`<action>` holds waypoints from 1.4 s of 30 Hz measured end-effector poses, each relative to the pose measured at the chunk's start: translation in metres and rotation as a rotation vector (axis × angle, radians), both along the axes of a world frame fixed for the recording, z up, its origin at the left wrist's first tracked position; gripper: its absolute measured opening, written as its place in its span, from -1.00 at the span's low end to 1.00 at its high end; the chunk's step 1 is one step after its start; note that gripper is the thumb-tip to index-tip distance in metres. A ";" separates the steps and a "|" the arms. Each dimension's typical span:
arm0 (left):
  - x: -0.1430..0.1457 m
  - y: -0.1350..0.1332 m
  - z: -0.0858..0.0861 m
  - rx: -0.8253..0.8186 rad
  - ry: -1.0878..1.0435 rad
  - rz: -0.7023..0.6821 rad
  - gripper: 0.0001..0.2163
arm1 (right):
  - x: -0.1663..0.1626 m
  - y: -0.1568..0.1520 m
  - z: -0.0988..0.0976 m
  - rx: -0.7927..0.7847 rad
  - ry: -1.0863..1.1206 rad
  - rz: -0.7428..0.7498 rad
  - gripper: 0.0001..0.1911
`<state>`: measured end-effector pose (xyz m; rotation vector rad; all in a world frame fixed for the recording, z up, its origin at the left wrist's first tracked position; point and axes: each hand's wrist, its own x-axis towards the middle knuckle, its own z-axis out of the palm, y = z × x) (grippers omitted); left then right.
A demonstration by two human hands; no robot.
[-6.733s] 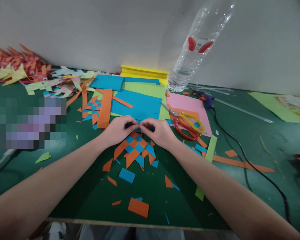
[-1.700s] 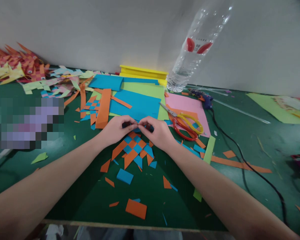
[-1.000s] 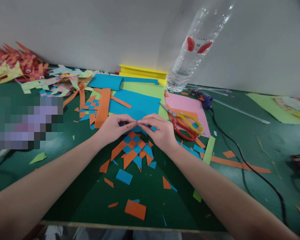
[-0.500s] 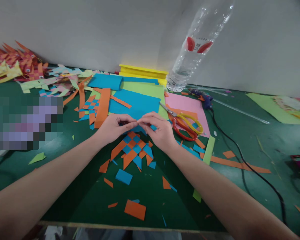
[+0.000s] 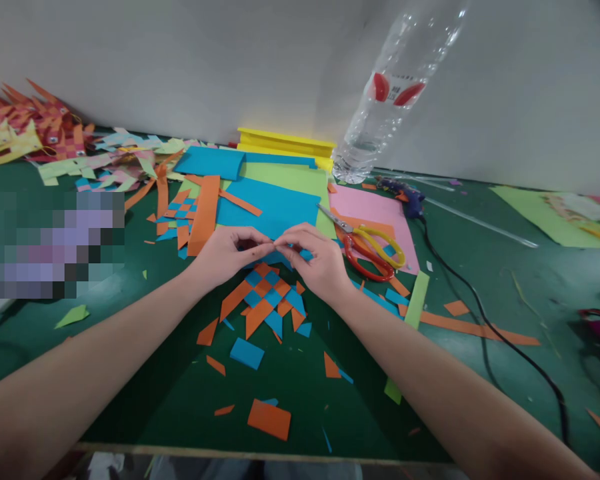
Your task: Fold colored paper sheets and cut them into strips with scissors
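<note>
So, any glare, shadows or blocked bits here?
All head view: glints on the clear plastic bottle; shadow on the green tabletop between the forearms; pixelation over the purplish item at picture left; whatever the left hand and right hand pinch is too small to tell.

Hands (image 5: 229, 253) and forearms (image 5: 125, 343) are bare, the legwear (image 5: 313, 471) pale grey.

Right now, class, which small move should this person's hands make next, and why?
Probably bring the left hand and the right hand down toward the woven orange-and-blue paper. They meet in a pinch just beyond it, and it lies within easy reach on the green table. Whatever they pinch, if anything, is too small to make out.
</note>
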<state>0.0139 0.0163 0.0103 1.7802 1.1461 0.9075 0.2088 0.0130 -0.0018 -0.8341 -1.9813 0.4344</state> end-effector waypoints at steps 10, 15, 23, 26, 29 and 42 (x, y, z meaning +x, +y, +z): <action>-0.001 0.001 -0.001 -0.027 -0.041 -0.022 -0.71 | -0.001 -0.001 -0.002 -0.022 0.009 0.010 -0.91; -0.001 0.000 0.001 -0.016 -0.014 -0.018 -0.72 | 0.000 -0.002 0.000 -0.029 0.015 -0.034 -0.90; -0.001 0.002 -0.002 -0.019 0.014 -0.029 -0.72 | 0.000 -0.001 -0.001 0.005 0.025 -0.012 -0.90; -0.001 0.002 -0.002 -0.030 -0.001 -0.029 -0.73 | -0.001 -0.001 -0.001 0.023 0.004 -0.014 -0.89; 0.000 0.002 -0.001 -0.019 0.001 -0.027 -0.74 | -0.001 -0.001 -0.001 0.017 -0.029 -0.029 -0.90; 0.001 0.001 0.001 0.056 0.017 0.091 -0.73 | -0.002 -0.001 -0.003 0.120 -0.258 0.064 -0.90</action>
